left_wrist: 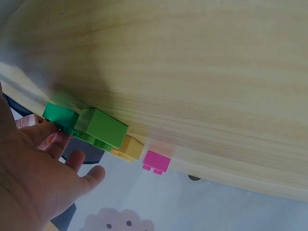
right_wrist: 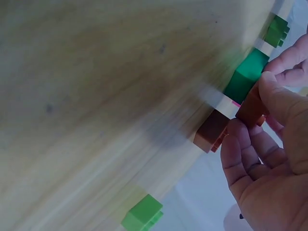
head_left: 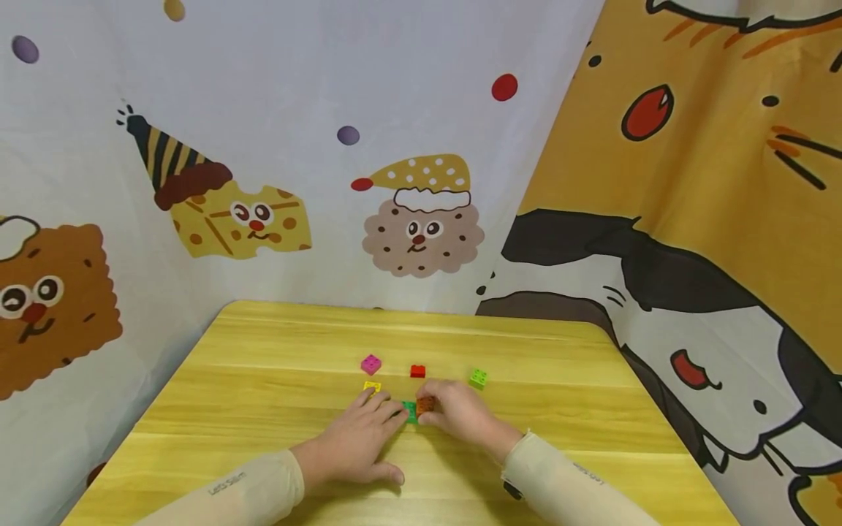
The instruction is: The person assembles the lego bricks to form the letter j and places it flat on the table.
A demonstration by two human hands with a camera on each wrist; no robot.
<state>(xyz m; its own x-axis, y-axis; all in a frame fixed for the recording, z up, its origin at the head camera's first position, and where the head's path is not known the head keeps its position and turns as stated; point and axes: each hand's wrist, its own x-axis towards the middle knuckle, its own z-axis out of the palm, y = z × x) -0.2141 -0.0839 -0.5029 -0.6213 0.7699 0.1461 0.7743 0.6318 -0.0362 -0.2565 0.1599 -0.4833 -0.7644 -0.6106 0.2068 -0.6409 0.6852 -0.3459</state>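
Slippage could occur if my right hand (head_left: 463, 413), pinching the orange-brown brick (head_left: 425, 406) between thumb and fingers at the lower centre of the head view, loosens. My left hand (head_left: 357, 441) lies with fingers spread, one fingertip against the green brick (head_left: 411, 411) just beside; excess pressure could skew it. Careless finger travel could displace the yellow brick (head_left: 372, 385).

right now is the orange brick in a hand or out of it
In: the right-wrist view shows the right hand pinching the orange brick. Whether it is joined to anything, I cannot tell.
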